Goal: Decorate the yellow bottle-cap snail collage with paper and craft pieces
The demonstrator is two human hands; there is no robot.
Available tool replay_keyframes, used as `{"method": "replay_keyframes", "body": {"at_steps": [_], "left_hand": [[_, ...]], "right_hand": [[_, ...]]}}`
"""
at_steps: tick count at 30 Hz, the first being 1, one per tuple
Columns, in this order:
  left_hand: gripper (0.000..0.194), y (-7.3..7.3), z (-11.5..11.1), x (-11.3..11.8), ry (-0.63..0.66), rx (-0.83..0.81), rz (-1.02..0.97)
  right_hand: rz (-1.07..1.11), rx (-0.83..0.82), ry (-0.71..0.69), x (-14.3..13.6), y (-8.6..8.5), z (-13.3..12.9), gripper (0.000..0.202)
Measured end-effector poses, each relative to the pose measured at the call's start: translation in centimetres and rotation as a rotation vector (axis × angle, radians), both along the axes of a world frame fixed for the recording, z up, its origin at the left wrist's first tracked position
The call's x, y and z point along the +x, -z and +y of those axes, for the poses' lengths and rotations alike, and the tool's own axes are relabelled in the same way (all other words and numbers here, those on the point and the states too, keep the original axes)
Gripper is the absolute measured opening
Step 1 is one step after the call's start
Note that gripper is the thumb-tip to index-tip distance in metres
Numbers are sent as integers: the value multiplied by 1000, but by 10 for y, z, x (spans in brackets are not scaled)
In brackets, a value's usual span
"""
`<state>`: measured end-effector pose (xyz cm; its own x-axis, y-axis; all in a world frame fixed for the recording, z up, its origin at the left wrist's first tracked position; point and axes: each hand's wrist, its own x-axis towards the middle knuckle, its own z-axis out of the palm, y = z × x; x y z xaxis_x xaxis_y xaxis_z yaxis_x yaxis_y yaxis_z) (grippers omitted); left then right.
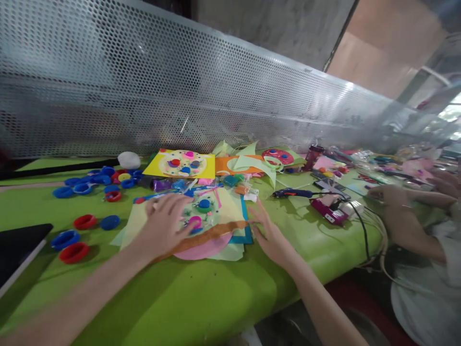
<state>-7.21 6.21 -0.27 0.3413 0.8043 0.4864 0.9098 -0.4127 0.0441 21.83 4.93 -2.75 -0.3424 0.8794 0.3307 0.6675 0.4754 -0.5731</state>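
Note:
A stack of coloured paper sheets lies in front of me, with a pale yellow decorated sheet [230, 206] on top. It carries blue, green and pink clay-like pieces. Across its lower part runs a brown strip [212, 234], above a pink rounded paper [205, 247]. My left hand [163, 221] rests over the left side of the sheet, fingers stretched out and thumb beside the pink piece. At the right edge, my right hand [269, 233] has its fingers spread, close to the brown strip's end; whether they touch it, I cannot tell. Neither hand visibly holds anything.
Blue and red bottle caps [74, 252] lie at left, near a dark flat device [21, 250]. Behind is a yellow craft card [151, 168]. A glue gun [292, 192] and purple power strip [329, 211] with cables sit right. A co-worker's arm [403, 221] reaches in. Perforated metal panel [216, 86] stands behind.

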Motion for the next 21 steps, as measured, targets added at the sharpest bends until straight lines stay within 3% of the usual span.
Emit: {"method": "replay_keyframes", "body": {"at_steps": [4, 9, 15, 21], "left_hand": [[44, 5, -12, 52, 233, -69, 117], [42, -2, 1, 90, 233, -219, 205], [42, -1, 22, 108, 205, -257, 252], [52, 0, 24, 110, 223, -299, 301]], "right_hand": [[-30, -90, -18, -3, -7, 12, 71], [-129, -85, -40, -10, -18, 13, 68], [61, -220, -86, -8, -12, 20, 71], [302, -391, -73, -6, -16, 34, 75]]}}
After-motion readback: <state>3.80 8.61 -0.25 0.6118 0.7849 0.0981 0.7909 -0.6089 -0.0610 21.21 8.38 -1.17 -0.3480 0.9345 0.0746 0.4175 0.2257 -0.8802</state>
